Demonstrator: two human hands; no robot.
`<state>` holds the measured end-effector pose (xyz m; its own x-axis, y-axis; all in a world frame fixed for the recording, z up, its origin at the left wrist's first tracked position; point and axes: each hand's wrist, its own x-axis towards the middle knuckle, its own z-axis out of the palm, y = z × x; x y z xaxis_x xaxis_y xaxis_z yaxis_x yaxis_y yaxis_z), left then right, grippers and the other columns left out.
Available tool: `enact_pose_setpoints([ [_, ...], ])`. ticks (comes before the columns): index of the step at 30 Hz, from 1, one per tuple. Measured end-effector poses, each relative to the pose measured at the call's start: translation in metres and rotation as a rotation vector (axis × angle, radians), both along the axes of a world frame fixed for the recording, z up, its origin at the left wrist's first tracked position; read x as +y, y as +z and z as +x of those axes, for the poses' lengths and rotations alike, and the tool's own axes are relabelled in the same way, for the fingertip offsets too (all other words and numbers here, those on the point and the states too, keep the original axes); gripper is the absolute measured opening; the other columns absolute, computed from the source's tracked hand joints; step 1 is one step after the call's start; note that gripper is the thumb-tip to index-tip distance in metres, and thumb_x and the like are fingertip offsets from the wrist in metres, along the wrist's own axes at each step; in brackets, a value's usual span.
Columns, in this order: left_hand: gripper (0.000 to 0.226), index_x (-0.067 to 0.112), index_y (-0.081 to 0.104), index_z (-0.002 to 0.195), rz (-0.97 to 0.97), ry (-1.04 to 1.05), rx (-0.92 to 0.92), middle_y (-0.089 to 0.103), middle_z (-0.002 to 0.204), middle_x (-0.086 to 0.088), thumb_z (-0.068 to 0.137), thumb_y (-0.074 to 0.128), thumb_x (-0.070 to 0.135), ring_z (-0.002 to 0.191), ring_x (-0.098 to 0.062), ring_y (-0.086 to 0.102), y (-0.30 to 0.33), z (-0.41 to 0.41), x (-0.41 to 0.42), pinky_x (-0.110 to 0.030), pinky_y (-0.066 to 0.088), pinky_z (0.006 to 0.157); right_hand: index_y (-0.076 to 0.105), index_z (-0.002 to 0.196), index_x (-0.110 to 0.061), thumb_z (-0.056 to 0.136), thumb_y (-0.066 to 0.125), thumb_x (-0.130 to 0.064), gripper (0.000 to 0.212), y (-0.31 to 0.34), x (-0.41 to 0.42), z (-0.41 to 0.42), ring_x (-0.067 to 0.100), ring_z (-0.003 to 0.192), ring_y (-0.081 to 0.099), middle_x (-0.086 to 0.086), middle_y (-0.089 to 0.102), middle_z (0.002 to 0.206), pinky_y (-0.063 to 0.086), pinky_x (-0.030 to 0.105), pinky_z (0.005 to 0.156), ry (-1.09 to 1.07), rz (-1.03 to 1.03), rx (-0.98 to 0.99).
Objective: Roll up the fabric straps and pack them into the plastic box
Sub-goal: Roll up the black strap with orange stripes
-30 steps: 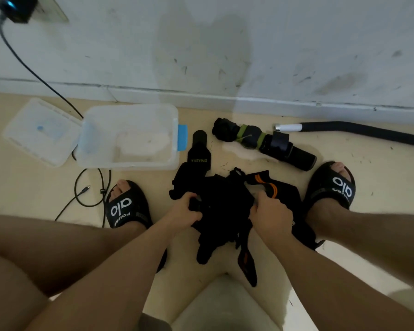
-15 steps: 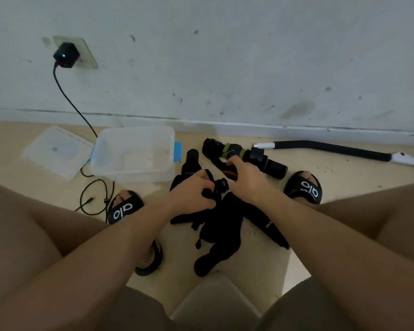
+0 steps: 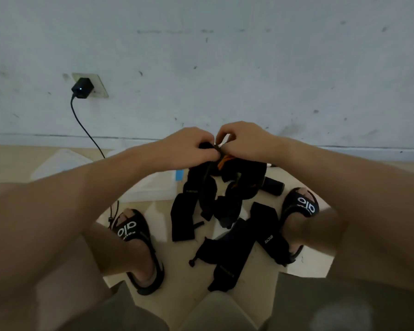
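Both hands pinching one strap end, lifted off the floor.

My left hand [image 3: 189, 145] and right hand [image 3: 245, 142] sit knuckle to knuckle, fingers curled on the top of a black strap [image 3: 207, 185] with an orange patch — I judge the roll should start tight here, edges square, the tail hanging free. The strap dangles below my hands; more straps [image 3: 239, 240] lie on the floor between my sandals. The plastic box [image 3: 158, 185] sits below my left forearm — near, partly hidden.
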<state>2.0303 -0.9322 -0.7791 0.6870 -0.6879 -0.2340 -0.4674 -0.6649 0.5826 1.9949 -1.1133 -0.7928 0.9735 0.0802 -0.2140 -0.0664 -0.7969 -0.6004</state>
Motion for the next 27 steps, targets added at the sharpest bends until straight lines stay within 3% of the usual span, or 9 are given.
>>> enact_pose_setpoints([
  [2,0.033,0.016,0.050,0.068,-0.053,0.024,0.046,0.045,0.058,0.012,0.096,0.062,0.029,0.052,-0.006,0.041,0.014,0.008,-0.001,-0.023,0.033,0.056,0.065,0.108,-0.026,0.089,0.062,-0.017,0.021,0.007,0.003,0.006,0.014,0.097,0.062,-0.005,0.067,0.105,0.048,0.024,0.078,0.087,-0.057,-0.040],
  [4,0.033,0.014,0.051,0.070,-0.084,0.044,0.052,0.044,0.059,0.010,0.098,0.060,0.029,0.050,-0.005,0.039,0.024,0.018,-0.001,-0.019,0.032,0.052,0.064,0.113,-0.019,0.086,0.063,-0.011,0.028,0.013,0.009,0.013,0.019,0.090,0.064,0.005,0.069,0.110,0.053,0.032,0.077,0.134,-0.064,-0.012],
  [8,0.036,0.014,0.049,0.069,-0.126,0.061,0.027,0.042,0.057,0.011,0.100,0.057,0.029,0.049,-0.004,0.038,0.029,0.035,0.008,-0.012,0.031,0.047,0.062,0.122,-0.020,0.082,0.066,-0.006,0.042,0.018,0.013,0.027,-0.002,0.056,0.058,-0.010,0.067,0.106,0.042,0.015,0.052,0.153,0.129,0.108],
  [11,0.035,0.010,0.049,0.073,-0.195,0.126,0.080,0.041,0.058,0.009,0.102,0.056,0.027,0.051,-0.006,0.038,0.022,0.043,0.022,-0.013,0.032,0.048,0.061,0.118,-0.012,0.082,0.067,-0.005,0.037,0.022,0.020,0.038,-0.003,0.048,0.053,0.004,0.070,0.111,0.042,0.014,0.048,0.202,0.212,0.156],
  [14,0.033,0.009,0.050,0.074,-0.223,0.193,0.100,0.041,0.059,0.007,0.102,0.057,0.025,0.049,-0.004,0.037,0.022,0.053,0.024,-0.011,0.032,0.046,0.058,0.112,-0.017,0.081,0.069,-0.005,0.035,0.025,0.025,0.052,0.002,0.051,0.057,0.002,0.069,0.094,0.044,0.019,0.048,0.200,0.271,0.165],
  [17,0.036,0.013,0.047,0.069,-0.248,0.223,0.098,0.040,0.056,0.011,0.102,0.057,0.025,0.048,-0.004,0.037,0.023,0.066,0.018,-0.010,0.031,0.046,0.058,0.117,-0.023,0.080,0.068,-0.005,0.042,0.023,0.023,0.066,0.005,0.059,0.063,0.005,0.072,0.110,0.047,0.019,0.053,0.206,0.288,0.190],
  [19,0.038,0.014,0.045,0.067,-0.257,0.229,0.101,0.039,0.057,0.009,0.102,0.057,0.026,0.049,-0.005,0.036,0.022,0.074,0.016,-0.010,0.032,0.046,0.057,0.119,-0.024,0.080,0.068,-0.004,0.045,0.021,0.022,0.072,0.006,0.062,0.066,0.005,0.073,0.107,0.049,0.019,0.054,0.206,0.287,0.205],
  [23,0.041,0.015,0.040,0.067,-0.261,0.246,0.085,0.036,0.059,0.007,0.102,0.056,0.028,0.051,-0.007,0.035,0.021,0.087,0.017,-0.012,0.032,0.047,0.055,0.106,-0.024,0.084,0.062,0.005,0.037,0.023,0.024,0.083,-0.001,0.055,0.065,-0.015,0.071,0.073,0.047,0.014,0.051,0.237,0.308,0.264],
  [27,0.042,0.016,0.036,0.066,-0.256,0.289,0.078,0.034,0.059,0.008,0.102,0.055,0.029,0.050,-0.006,0.033,0.020,0.101,0.021,-0.012,0.031,0.045,0.055,0.123,-0.019,0.083,0.065,-0.001,0.045,0.025,0.020,0.099,0.012,0.064,0.071,0.005,0.074,0.099,0.055,0.024,0.059,0.201,0.316,0.345],
])
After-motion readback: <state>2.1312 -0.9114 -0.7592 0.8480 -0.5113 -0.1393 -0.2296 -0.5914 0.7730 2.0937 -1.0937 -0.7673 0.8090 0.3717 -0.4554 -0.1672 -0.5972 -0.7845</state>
